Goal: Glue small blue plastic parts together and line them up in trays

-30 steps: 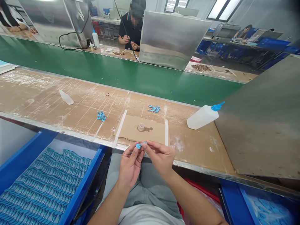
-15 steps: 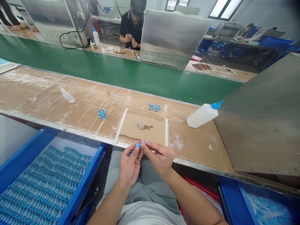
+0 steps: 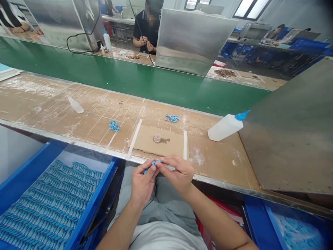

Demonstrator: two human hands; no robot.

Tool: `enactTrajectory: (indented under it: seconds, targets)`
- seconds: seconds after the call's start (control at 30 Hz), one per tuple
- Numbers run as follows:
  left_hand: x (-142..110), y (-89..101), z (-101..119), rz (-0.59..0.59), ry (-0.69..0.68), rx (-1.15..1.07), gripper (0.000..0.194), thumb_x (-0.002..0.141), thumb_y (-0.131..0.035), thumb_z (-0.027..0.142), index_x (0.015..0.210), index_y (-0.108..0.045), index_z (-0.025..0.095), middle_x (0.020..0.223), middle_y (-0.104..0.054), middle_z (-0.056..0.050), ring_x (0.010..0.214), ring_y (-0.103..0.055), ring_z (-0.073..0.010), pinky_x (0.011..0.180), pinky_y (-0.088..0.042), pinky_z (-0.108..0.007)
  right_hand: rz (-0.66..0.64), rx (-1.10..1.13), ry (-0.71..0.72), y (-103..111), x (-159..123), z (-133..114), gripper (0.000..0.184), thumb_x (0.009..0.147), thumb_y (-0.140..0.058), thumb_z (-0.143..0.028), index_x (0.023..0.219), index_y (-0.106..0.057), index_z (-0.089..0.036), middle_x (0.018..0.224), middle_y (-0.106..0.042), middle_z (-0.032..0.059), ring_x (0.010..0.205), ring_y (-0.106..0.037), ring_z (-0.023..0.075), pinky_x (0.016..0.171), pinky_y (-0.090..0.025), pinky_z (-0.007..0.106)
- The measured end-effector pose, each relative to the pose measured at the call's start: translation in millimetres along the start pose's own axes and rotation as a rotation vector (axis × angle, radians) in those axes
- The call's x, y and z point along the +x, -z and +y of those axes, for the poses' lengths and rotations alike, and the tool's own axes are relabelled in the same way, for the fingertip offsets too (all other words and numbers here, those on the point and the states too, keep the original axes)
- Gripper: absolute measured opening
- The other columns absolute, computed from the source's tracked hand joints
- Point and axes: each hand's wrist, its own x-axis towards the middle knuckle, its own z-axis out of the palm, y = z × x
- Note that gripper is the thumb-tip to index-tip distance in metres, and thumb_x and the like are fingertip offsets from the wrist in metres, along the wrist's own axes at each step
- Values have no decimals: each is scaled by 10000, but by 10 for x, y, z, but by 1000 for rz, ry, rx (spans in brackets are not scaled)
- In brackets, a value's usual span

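Left hand (image 3: 142,184): I see fingers pinching a blue piece (image 3: 154,163), nearside of the cardboard (image 3: 145,139).
Right hand (image 3: 180,173): fingertips narrowed on that piece.
Cup (image 3: 157,138): on the cardboard.

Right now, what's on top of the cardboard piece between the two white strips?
A small pale cup sits on the cardboard piece, with dark spots beside it. The right hand hides part of the near edge, and anything under the cup is covered.
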Motion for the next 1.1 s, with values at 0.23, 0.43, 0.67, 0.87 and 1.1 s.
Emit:
enactTrajectory:
  seconds: [0.23,0.43,0.67,0.87,1.1]
  targets:
    - [-26,-20,21,-10,5,-14,217,605,-806,159,813,-749,183,848,-755,-62,792,-702,-147,758,-569,-213,-28,111,-130,16,0,-49,226,699,-762,-139,884,-733,-264,751,-725,-1,590,-639,134,568,-536,260]
    - [-31,-21,25,29,21,-37,246,522,-846,150,744,-745,180,800,-749,-43,732,-700,-144,668,-574,-193,-30,190,-285,13,-39,-64,190,680,-777,-174,854,-736,-240,730,-720,13,565,-624,130,537,-520,251]
    - [-31,85,43,-83,73,-48,185,543,-835,140,684,-736,206,703,-717,8,601,-661,-78,557,-542,-132,-128,460,-505,5,-44,-78,197,636,-808,-212,816,-730,-196,669,-712,31,566,-657,155,524,-547,248]
    - [-30,129,57,-68,120,-49,181,528,-840,136,640,-709,188,715,-699,9,632,-665,-88,557,-543,-139,-222,492,-560,17,-14,-45,325,605,-829,-234,904,-713,-184,604,-683,1,517,-631,122,537,-544,221]
    - [-61,155,121,-76,123,-65,195,526,-838,120,620,-675,170,669,-660,16,645,-651,-86,583,-542,-149,-312,546,-640,-82,40,-33,425,532,-849,-246,926,-714,-166,531,-630,-32,434,-572,91,472,-521,190]
